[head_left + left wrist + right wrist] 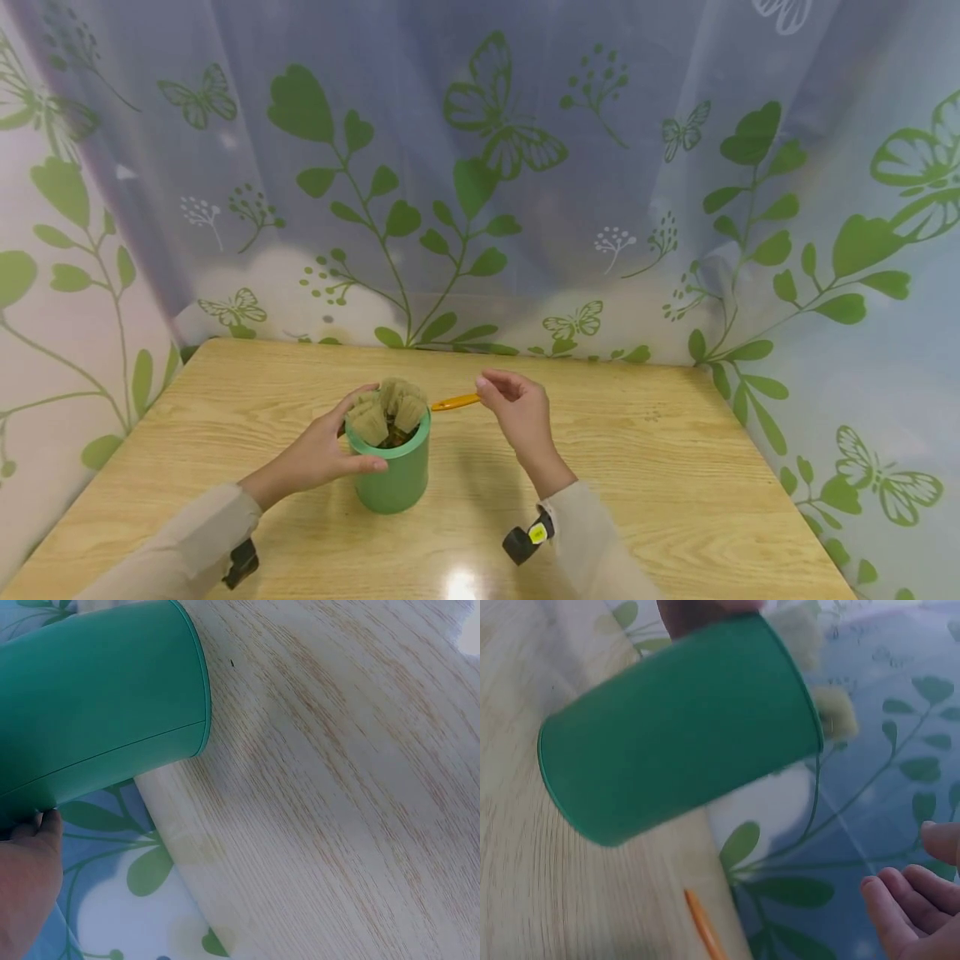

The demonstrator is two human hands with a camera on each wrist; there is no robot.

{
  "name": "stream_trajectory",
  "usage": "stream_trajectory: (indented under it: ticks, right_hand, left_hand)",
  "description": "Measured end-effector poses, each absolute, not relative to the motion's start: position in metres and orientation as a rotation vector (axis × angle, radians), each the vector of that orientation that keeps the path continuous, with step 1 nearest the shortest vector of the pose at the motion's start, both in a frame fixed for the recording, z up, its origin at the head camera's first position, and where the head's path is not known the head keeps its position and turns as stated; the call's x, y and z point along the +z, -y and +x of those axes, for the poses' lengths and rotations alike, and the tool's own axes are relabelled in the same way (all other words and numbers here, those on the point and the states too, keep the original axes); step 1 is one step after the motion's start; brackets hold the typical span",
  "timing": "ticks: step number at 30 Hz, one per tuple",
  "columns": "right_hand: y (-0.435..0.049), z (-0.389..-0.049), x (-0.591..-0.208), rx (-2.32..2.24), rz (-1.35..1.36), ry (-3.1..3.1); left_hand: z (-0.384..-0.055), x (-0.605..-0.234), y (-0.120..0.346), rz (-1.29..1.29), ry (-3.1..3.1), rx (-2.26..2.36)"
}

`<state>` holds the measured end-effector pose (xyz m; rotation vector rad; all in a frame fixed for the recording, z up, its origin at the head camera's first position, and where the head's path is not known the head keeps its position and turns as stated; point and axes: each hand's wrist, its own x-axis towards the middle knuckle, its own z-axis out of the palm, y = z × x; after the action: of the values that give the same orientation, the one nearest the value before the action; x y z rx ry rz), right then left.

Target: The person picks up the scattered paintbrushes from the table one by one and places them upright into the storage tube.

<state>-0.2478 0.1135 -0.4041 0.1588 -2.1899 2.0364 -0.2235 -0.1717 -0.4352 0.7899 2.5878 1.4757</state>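
In the head view my left hand (330, 447) grips a green cylindrical holder (393, 483), its thumb across the near side below the rim and its fingers around the far left. Several brushes with tan bristles (390, 408) stand head-up inside; their handles are hidden by the holder's wall. To the right of the holder, a slim orange handle (456, 402) with a hole in its tip lies on the table. My right hand (522, 412) hovers over the handle's right end and hides it. The right wrist view has that hand's fingers (911, 904) apart from the thumb, gripping nothing.
The holder stands on a light wood-grain table (637, 467). Behind and on both sides hangs a curtain (420, 167) printed with green leaves and butterflies. A black wrist camera (525, 542) is strapped on the right wrist.
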Motion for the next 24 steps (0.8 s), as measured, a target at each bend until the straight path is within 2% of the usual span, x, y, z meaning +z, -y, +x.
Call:
stream_trajectory:
  ticks: [9,18,24]
  right_hand:
    - [-0.141,-0.276,-0.430,2.111,-0.196,2.194]
    - [-0.148,-0.294,-0.454,2.016,-0.344,2.354]
    - [-0.148,-0.310,-0.471,2.253,-0.470,2.214]
  left_hand:
    - [-0.223,-0.434,0.171,0.782,-2.597,1.463]
    - [-0.223,-0.435,0.172,0.804,-2.574,1.487]
    - [-0.225,-0.435,0.173,0.809,-2.591,1.474]
